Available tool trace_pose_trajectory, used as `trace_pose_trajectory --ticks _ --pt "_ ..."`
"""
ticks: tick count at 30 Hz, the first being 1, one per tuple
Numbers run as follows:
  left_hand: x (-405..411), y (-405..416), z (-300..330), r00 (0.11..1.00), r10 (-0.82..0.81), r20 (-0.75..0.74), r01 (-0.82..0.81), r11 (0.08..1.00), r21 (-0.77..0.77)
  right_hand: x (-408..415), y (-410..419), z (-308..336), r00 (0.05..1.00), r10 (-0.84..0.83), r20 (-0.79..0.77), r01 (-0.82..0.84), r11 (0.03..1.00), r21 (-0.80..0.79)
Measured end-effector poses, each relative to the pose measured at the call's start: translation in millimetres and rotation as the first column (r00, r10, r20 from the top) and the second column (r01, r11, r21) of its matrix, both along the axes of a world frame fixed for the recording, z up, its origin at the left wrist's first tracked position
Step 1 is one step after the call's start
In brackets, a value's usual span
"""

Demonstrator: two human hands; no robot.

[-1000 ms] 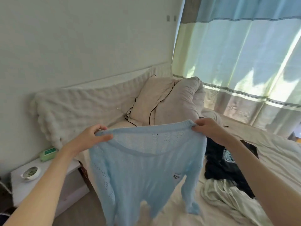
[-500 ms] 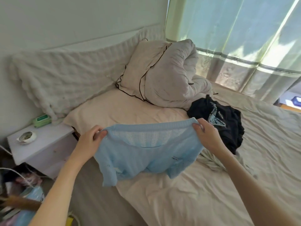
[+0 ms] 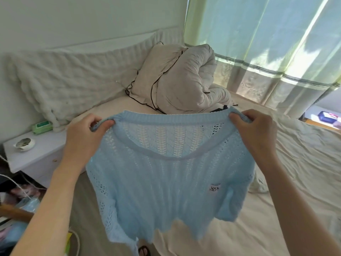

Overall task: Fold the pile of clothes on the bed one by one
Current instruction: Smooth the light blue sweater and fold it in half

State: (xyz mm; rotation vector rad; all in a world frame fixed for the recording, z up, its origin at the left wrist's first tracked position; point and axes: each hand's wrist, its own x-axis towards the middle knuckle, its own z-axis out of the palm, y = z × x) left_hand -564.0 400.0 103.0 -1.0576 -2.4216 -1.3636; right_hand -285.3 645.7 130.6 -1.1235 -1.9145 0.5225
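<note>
Here we hold the light-blue open-knit sweater [image 3: 166,174] up over the bed [image 3: 276,191], our left hand [image 3: 84,137] and right hand [image 3: 256,133] each pinching a shoulder beside the neckband. It looks light, limp and stretchy, its loose holes apt to snag, so we judge the shoulder seams the safest hold.

Wall [image 3: 83,17]: plain white, behind the bed.
Window: sunlit pale curtain [image 3: 267,34], far right.
Nightstand [image 3: 36,154]: white, left of bed.
</note>
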Motion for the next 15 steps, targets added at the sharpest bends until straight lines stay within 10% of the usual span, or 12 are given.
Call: trace_pose_trajectory --ticks 15 --pt "-136 157 -281 0.968 0.001 0.251 0.108 0.9 -0.422 -147 162 -281 0.878 0.142 0.458 -0.02 0.965 -0.262"
